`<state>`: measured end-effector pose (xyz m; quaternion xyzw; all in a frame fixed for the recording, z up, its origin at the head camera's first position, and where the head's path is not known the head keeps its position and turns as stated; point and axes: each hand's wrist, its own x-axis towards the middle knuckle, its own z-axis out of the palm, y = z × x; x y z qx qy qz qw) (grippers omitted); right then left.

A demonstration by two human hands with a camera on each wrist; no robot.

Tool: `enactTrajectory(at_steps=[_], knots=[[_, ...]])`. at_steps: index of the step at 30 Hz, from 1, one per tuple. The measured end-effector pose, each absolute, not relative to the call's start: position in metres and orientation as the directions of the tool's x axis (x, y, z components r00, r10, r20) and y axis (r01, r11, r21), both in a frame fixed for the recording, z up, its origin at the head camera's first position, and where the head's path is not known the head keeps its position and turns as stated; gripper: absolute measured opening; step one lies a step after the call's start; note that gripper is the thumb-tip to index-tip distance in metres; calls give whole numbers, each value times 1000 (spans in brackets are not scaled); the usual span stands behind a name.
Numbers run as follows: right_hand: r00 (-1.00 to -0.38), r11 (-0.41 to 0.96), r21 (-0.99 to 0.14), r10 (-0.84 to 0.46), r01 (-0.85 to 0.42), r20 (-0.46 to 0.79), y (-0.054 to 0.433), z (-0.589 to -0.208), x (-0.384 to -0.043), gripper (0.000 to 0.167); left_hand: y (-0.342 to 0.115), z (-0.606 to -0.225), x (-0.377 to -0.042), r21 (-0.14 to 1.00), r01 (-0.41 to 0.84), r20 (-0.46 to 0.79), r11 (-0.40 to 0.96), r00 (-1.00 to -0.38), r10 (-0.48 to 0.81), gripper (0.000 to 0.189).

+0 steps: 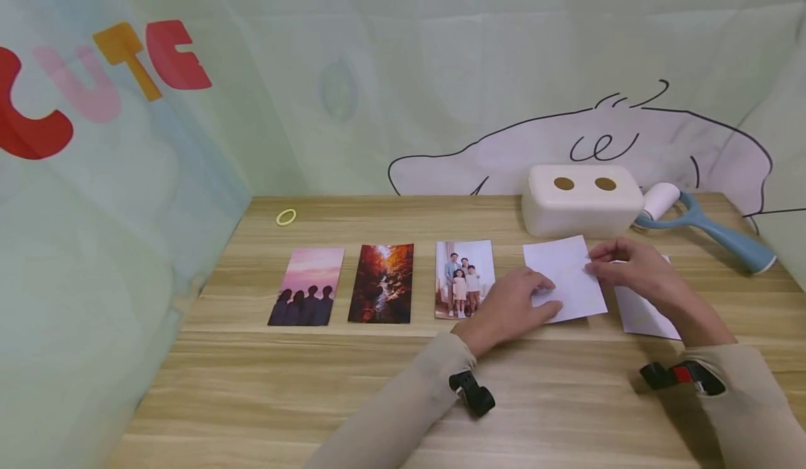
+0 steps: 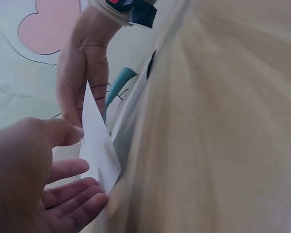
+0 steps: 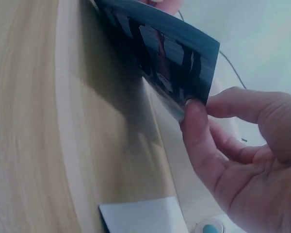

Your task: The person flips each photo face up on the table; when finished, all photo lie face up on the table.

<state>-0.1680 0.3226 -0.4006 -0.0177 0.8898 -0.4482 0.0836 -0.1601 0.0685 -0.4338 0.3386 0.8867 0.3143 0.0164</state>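
My right hand (image 1: 639, 269) pinches a photo print (image 1: 563, 276) by its edge between thumb and fingers. The photo is raised off the table, its white back turned up; the right wrist view shows the dark printed underside (image 3: 160, 53) with figures. At the opposite edge, my left hand (image 1: 513, 308) touches the same photo with fingertips, its fingers loosely extended. Left of the hands lie three photos face up: a family portrait (image 1: 466, 276), an autumn stream (image 1: 380, 283) and silhouettes under a pink sky (image 1: 306, 287). Another white-backed card (image 1: 648, 315) lies partly beneath my right forearm.
Behind the raised photo stands a cream box (image 1: 582, 203) with two round holes on top. A blue-handled lint roller (image 1: 711, 227) lies to its right. A yellow ring (image 1: 286, 218) is at the back left of the wooden table (image 1: 283, 385). A printed cloth backdrop (image 1: 378, 91) borders the table.
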Motion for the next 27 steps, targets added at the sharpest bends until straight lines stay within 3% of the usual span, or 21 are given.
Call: enactTrajectory(at_steps=[10, 16, 27], knots=[[-986, 368, -930, -160, -14, -48, 309, -394, -162, 51, 60, -426, -166, 734, 501, 198, 458, -803, 561, 28], [-981, 232, -973, -190, -14, -31, 298, -399, -161, 38, 59, -422, -167, 775, 482, 227, 409, -816, 531, 28], [-965, 55, -997, -255, 56, -68, 284, -404, -159, 27, 57, -419, -167, 848, 412, 244, 333, -862, 444, 24]])
